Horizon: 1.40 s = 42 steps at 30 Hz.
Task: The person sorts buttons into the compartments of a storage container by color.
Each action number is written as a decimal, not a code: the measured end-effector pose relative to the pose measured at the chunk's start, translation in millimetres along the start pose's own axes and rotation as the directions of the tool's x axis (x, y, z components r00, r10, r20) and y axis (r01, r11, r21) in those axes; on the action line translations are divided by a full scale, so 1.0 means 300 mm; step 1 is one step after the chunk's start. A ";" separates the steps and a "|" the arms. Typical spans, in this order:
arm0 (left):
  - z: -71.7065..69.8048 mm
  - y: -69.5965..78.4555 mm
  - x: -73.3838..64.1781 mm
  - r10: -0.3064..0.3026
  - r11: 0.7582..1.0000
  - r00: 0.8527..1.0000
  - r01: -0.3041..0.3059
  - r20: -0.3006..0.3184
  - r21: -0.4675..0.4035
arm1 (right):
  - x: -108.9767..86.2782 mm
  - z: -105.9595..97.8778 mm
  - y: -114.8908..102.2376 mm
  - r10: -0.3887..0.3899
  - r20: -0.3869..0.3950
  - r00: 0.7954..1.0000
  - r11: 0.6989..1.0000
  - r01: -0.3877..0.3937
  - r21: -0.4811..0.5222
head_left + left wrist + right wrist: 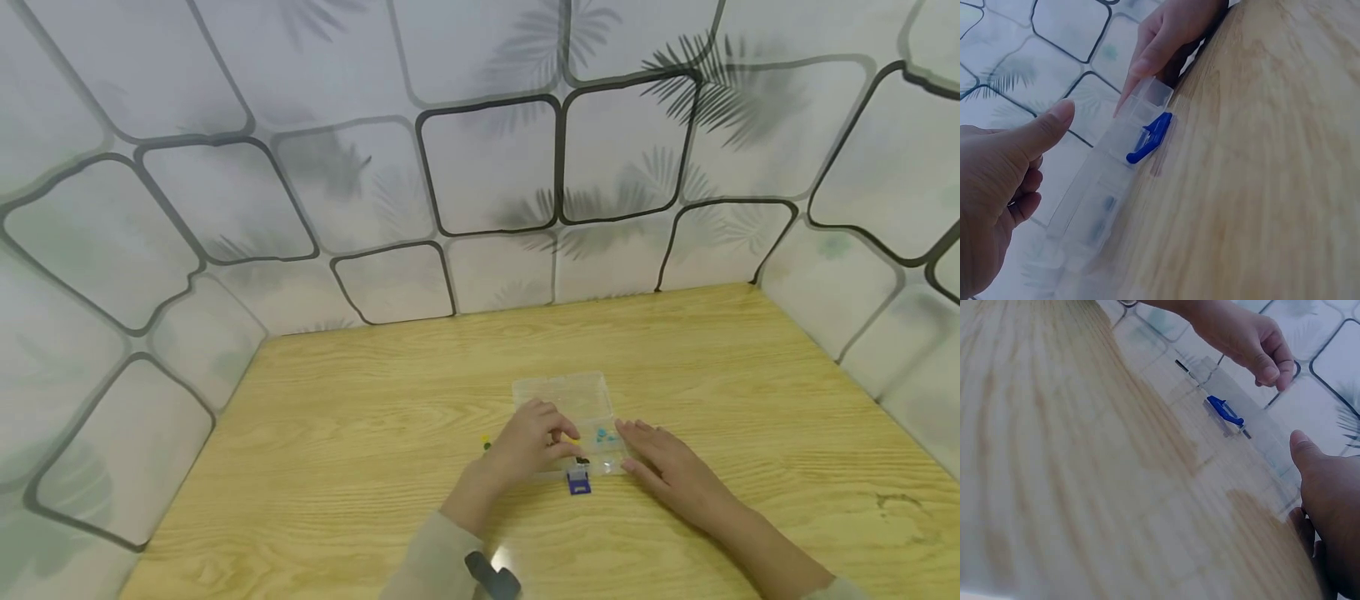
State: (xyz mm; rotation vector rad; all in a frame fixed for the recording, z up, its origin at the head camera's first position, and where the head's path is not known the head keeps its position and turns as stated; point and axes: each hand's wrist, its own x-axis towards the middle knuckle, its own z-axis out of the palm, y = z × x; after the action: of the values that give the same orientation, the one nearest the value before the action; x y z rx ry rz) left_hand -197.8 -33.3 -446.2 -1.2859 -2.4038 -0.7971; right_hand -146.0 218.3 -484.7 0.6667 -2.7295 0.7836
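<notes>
A clear plastic compartment box (615,468) sits on the table with its lid (573,387) swung back. A blue latch (579,483) juts from its front edge, also seen in the left wrist view as a blue clip (1150,139). My left hand (528,442) hovers over the box, thumb apart from its bent fingers, with nothing visible between them. Small light-blue pieces (604,436) lie in a right compartment, and a small dark piece (582,460) shows near the left thumb. My right hand (671,471) rests with extended fingers against the box's right side.
Tiny yellow and green pieces (486,442) show just left of my left hand. The wood-grain table (360,467) spreads around the box. A patterned cloth wall (495,167) closes off the back and both sides.
</notes>
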 end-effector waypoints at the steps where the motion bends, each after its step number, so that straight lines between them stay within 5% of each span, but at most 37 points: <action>1: -0.003 -0.005 -0.006 0.005 1.000 1.000 -0.004 -0.011 0.004 | 0.000 0.000 0.000 -0.001 0.000 1.000 1.000 0.001 0.000; 8: -0.041 -0.025 -0.060 -0.114 0.992 0.993 0.116 0.032 -0.049 | -0.002 0.004 -0.002 0.001 0.001 1.000 1.000 -0.001 -0.009; 16: -0.114 -0.065 -0.143 -0.311 0.939 0.946 0.320 0.086 -0.127 | -0.008 0.002 0.001 0.007 0.003 1.000 1.000 -0.007 -0.022; 30: -0.185 -0.150 -0.256 -0.382 0.877 0.900 0.424 0.211 -0.223 | -0.005 0.002 0.001 0.004 -0.004 1.000 1.000 -0.004 -0.005; 42: -0.179 -0.192 -0.291 -0.316 0.920 0.921 0.356 0.228 -0.165 | -0.003 0.002 0.001 -0.012 -0.017 1.000 1.000 0.011 -0.013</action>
State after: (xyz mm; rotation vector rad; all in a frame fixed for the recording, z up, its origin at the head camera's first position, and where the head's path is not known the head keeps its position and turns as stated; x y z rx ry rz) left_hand -197.2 -149.2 -465.9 -1.0729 -2.8165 -1.0809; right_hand -145.3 218.5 -485.6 0.6691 -2.7106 0.7644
